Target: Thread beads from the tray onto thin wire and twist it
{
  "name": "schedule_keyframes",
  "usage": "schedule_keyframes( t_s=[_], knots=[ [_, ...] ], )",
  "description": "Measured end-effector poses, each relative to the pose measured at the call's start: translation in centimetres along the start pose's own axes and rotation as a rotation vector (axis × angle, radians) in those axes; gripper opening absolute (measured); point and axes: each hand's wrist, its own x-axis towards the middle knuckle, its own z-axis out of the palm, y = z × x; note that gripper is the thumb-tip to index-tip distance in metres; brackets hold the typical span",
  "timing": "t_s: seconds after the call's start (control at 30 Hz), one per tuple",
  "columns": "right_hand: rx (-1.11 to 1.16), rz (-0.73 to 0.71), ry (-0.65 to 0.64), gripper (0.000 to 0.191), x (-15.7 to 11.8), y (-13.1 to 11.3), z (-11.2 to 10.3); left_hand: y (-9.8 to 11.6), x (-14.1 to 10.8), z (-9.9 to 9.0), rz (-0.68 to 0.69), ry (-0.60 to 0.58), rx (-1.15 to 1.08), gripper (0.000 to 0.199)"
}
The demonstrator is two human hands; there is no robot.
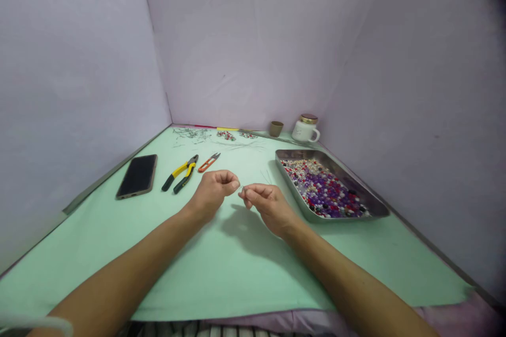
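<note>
Over the middle of the green tabletop, my left hand (pixel 216 189) and my right hand (pixel 266 201) nearly meet, fingertips pinched. A thin wire (pixel 241 187) spans the small gap between them, with an end in each pinch. Whether a bead sits on it is too small to tell. More thin wires (pixel 267 177) stick up just behind my right hand. On the right stands a metal tray (pixel 294 192) of purple, red, white and black beads (pixel 330 189). Orange snips (pixel 208 162) and yellow-black pliers (pixel 182 172) lie beyond my left hand.
A phone (pixel 137 176) lies at the left. Along the back are a pile of wire pieces (pixel 193 135), small beaded heaps (pixel 226 136), a little brown cup (pixel 276 128) and a white lidded mug (pixel 304 129). Pale walls enclose the green table (pixel 174 274).
</note>
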Motion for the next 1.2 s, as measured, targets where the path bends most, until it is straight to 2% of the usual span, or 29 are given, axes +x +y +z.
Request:
schedule_keyframes(
  t_s=[0.1,0.2,0.3,0.4,0.5,0.6,0.73,0.87,0.97,1.07,1.13,1.2],
  knots=[
    [0.009,0.061,-0.195,0.024,0.0,-0.1,-1.0,0.9,0.0,-1.1,0.114,-0.191,0.180,0.010],
    [-0.112,0.102,-0.315,0.021,-0.1,-0.4,-1.4,1.1,-0.1,-1.7,0.235,-0.323,0.344,0.009],
    [-0.348,0.099,-0.333,0.017,-0.3,-0.7,-1.3,0.6,-0.2,-1.7,0.272,-0.336,0.511,0.009],
    [-0.575,-0.035,-0.290,0.017,-0.4,-0.8,-1.0,0.1,-0.2,-1.4,0.279,-0.311,0.652,0.009],
    [-0.681,-0.112,-0.249,0.018,-0.4,-0.8,-0.7,0.0,-0.4,-1.1,0.376,-0.260,0.787,0.012],
    [-0.573,-0.025,-0.173,0.018,-0.2,-0.7,-0.5,0.2,-0.6,-0.9,0.542,-0.167,0.873,0.014],
    [-0.238,0.094,-0.055,0.017,0.2,-0.5,-0.2,0.3,-0.5,-1.2,0.792,-0.078,0.900,0.015],
    [0.055,0.123,-0.091,0.022,0.3,-0.3,-0.3,0.1,0.0,-1.7,0.953,-0.037,0.884,0.015],
    [0.106,0.122,-0.095,0.023,0.2,-0.3,-0.4,0.0,0.1,-1.9,0.991,-0.023,0.898,0.015],
    [-0.106,0.043,-0.007,0.022,0.1,-0.5,-0.5,0.0,0.1,-2.1,0.974,-0.034,0.917,0.015],
    [-0.341,-0.082,0.063,0.019,0.0,-0.6,-0.5,0.0,0.0,-2.1,0.894,-0.041,0.896,0.013],
    [-0.537,-0.227,0.097,0.016,-0.1,-0.6,-0.5,0.1,-0.1,-2.0,0.736,-0.028,0.824,0.011]
  ],
)
